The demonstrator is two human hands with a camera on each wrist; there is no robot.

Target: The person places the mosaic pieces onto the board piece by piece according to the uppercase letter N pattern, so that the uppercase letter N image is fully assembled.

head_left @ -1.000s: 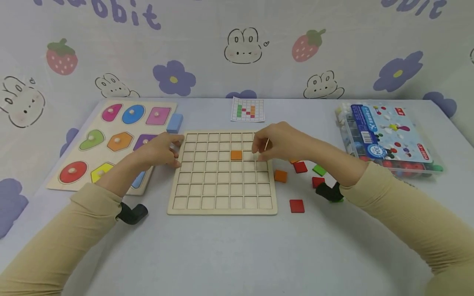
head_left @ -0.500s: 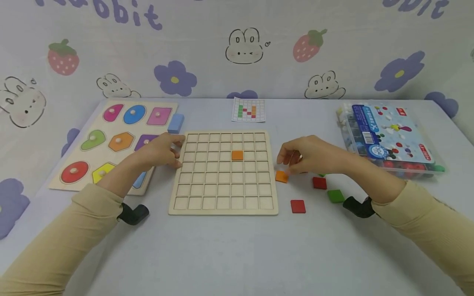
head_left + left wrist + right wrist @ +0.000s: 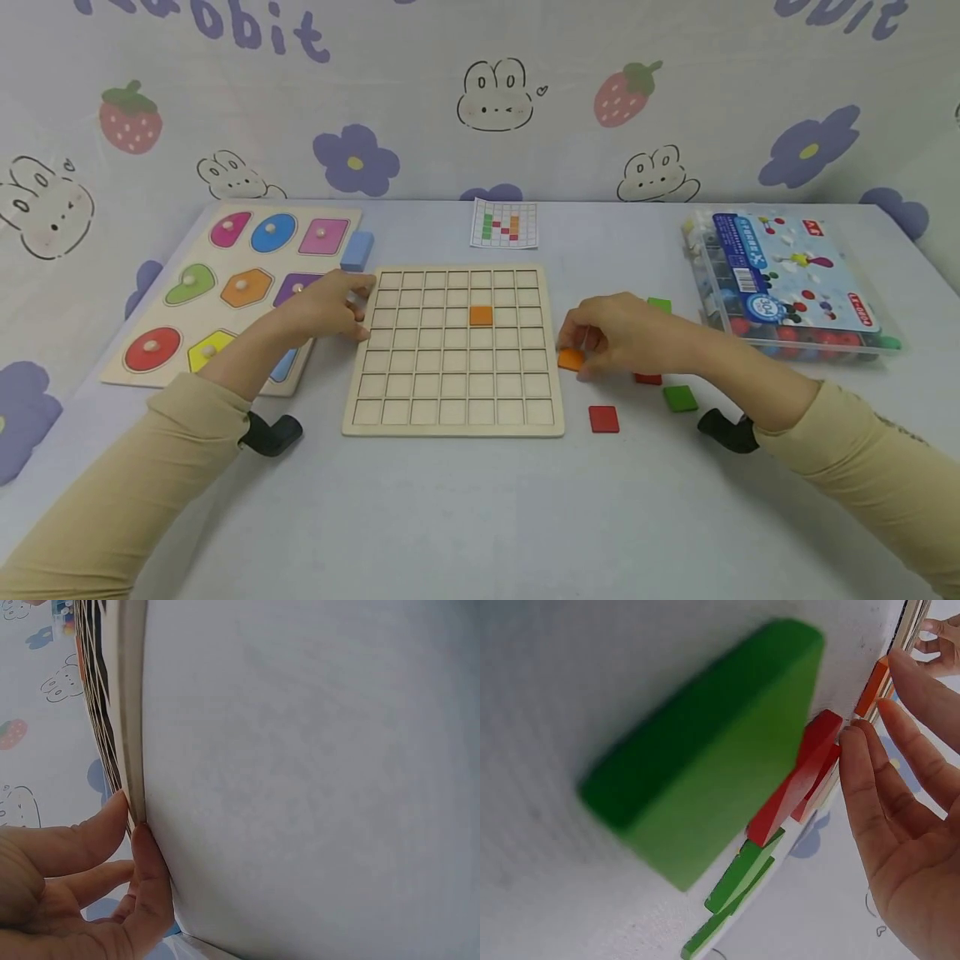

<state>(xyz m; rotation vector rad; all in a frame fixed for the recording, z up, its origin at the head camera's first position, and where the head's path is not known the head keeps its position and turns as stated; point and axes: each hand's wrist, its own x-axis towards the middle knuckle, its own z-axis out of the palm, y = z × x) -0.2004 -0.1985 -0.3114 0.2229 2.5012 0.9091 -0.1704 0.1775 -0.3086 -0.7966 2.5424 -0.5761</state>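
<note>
My left hand (image 3: pixel 326 306) rests with its fingertips against the left edge of a wooden grid board (image 3: pixel 453 433), thumb and forefinger spread along it. In the left wrist view those fingertips meet the board's pale edge (image 3: pixel 131 712). One orange square tile (image 3: pixel 482 316) sits in a cell of the board's third row. Just off the board's right side, my right hand (image 3: pixel 626 333) pinches a second orange tile (image 3: pixel 571 360) at its edges, low over the table. The right wrist view shows fingertips at either side of that tile.
Red (image 3: pixel 603 419) and green tiles (image 3: pixel 680 398) lie around the right hand. A printed pattern card (image 3: pixel 504 223) lies behind the board. A shape-knob puzzle (image 3: pixel 217 312) and blue block (image 3: pixel 357 251) are left; a clear parts box (image 3: pixel 795 271) is back right.
My right hand has moved right and toward me, from over the board to the loose orange tile, and its fingers have closed on that tile. The left hand stays at the board's edge.
</note>
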